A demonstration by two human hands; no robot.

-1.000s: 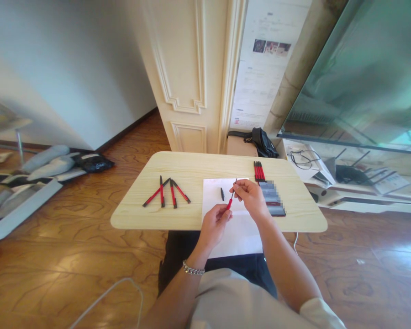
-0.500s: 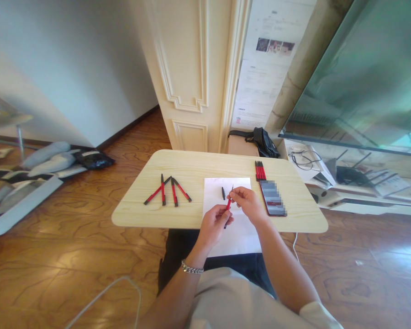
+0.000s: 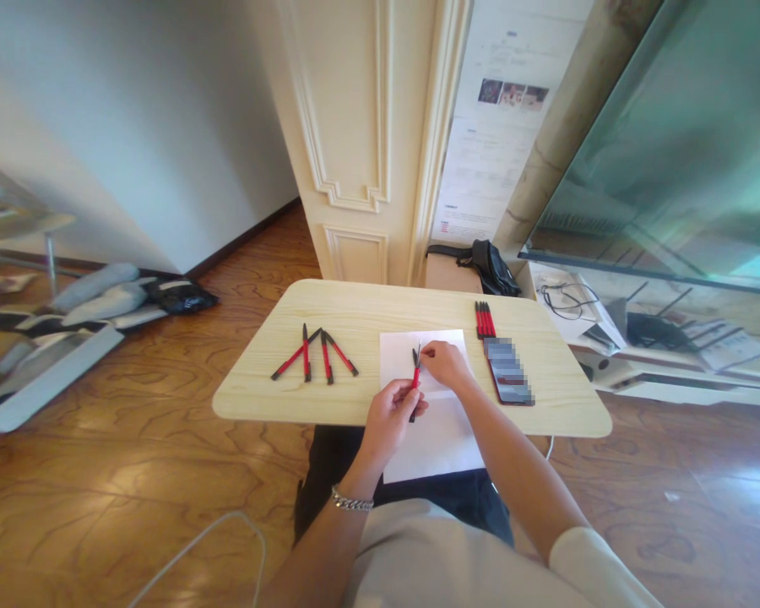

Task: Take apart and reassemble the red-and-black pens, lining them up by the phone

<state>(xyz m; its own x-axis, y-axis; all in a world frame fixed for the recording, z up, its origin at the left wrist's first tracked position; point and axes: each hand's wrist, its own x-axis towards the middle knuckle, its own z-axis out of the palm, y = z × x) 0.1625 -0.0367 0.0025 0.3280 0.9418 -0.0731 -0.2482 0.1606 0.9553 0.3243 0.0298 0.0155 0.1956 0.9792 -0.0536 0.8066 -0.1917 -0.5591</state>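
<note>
My left hand is closed around the red barrel of a pen, which points away from me over a white sheet of paper. A thin refill sticks out of the barrel's open far end. Beside it, the fingertips of my right hand are pinched together at the refill; their exact contact is partly hidden. A small black pen tip section lies on the paper just behind the pen, partly covered by it.
Several red-and-black pens lie fanned on the table at left. More pens sit side by side at right, above a phone. A black bag rests beyond the table's far edge.
The pen in my left hand has tilted more upright and shifted slightly left. My right hand has moved slightly left and up, from the barrel's end to the refill.
</note>
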